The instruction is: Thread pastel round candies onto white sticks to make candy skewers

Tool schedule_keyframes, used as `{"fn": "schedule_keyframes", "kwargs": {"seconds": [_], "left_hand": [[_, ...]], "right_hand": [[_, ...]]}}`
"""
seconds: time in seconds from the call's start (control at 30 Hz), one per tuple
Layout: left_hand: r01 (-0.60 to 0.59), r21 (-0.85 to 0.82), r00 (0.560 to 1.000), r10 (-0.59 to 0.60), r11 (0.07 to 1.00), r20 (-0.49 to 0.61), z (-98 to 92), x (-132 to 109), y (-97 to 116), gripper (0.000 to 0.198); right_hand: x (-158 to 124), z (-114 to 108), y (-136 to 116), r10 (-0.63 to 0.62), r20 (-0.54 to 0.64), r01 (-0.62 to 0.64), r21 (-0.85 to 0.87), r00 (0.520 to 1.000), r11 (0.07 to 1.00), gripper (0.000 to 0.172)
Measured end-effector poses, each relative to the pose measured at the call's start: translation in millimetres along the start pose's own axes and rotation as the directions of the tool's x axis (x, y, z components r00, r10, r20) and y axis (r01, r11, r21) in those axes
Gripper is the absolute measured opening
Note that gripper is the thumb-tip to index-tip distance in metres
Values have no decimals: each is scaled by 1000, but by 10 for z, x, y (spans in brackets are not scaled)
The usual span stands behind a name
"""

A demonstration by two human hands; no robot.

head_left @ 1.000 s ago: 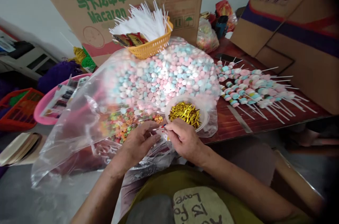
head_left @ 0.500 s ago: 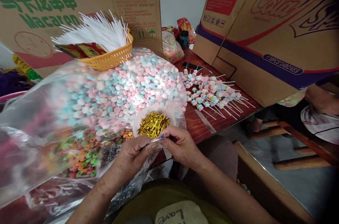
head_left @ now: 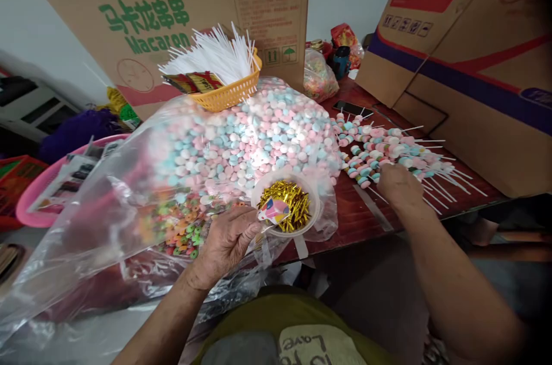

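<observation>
My left hand (head_left: 226, 241) pinches a small clear wrapper with a coloured print (head_left: 273, 211), held just over a round tub of gold twist ties (head_left: 290, 204). My right hand (head_left: 397, 186) reaches out to the right and rests on a pile of candy skewers (head_left: 388, 149) lying on the dark red table (head_left: 362, 216); its fingers are curled down among the sticks and hidden from me. A big clear bag of pink, blue and white candies (head_left: 259, 135) lies behind the tub. In front of it is a bag of coloured ring candies (head_left: 181, 227).
A yellow basket of white sticks (head_left: 219, 69) sits on the candy bag. Cardboard boxes stand behind (head_left: 172, 3) and at the right (head_left: 466, 54). A phone (head_left: 351, 108) and a small candy bag (head_left: 319, 79) lie farther back. A pink basin (head_left: 41, 192) is at left.
My right hand has left the wrapper and moved right onto the skewer pile. My left hand alone now holds the wrapper. The camera view has swung.
</observation>
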State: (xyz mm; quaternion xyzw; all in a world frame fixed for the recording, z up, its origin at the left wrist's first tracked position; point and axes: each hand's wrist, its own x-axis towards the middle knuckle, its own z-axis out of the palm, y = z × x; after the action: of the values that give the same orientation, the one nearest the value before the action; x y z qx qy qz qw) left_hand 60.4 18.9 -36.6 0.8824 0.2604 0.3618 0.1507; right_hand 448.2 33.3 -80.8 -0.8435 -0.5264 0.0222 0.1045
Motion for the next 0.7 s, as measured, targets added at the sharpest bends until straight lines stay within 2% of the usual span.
{"fn": "schedule_keyframes", "kwargs": {"seconds": [0.1,0.23,0.33,0.43,0.47,0.5,0.57,0.6,0.63,0.7], "left_hand": [[-55,79,998,56,995,-2,-32,-22,-39,20],[-98,162,995,102,982,-17,-52,-37,-27,24],[-118,184,990,129,976,-52,-95,-72,3,25],[-106,204,991,120,973,-55,-139,-106,16,23],[-102,208,993,114,973,-45,-147,-108,15,22],[-98,210,994,107,973,-31,-150,-106,12,22],[-103,208,994,105,973,4,-145,-87,9,22],[-112,202,994,110,973,18,-140,-75,9,23],[-120,193,993,117,974,28,-135,-63,12,23],[-126,171,992,122,977,35,-133,-47,23,24]], "right_hand": [[-84,101,-38,-21,-5,21,-58,1000,998,31],[-37,140,-62,-61,-42,57,-98,997,994,21],[-74,-88,16,-152,-105,146,-67,983,987,16],[-353,-430,42,-288,-212,295,5,934,955,20],[-487,-533,21,-356,-251,375,32,900,926,20],[-626,-623,-17,-453,-310,491,53,836,869,18],[-880,-755,-128,-640,-451,720,8,622,694,19],[-976,-797,-187,-699,-491,786,-45,520,617,22],[-1045,-824,-238,-740,-507,821,-104,442,562,26],[-1106,-842,-303,-787,-490,837,-186,375,515,32]]}}
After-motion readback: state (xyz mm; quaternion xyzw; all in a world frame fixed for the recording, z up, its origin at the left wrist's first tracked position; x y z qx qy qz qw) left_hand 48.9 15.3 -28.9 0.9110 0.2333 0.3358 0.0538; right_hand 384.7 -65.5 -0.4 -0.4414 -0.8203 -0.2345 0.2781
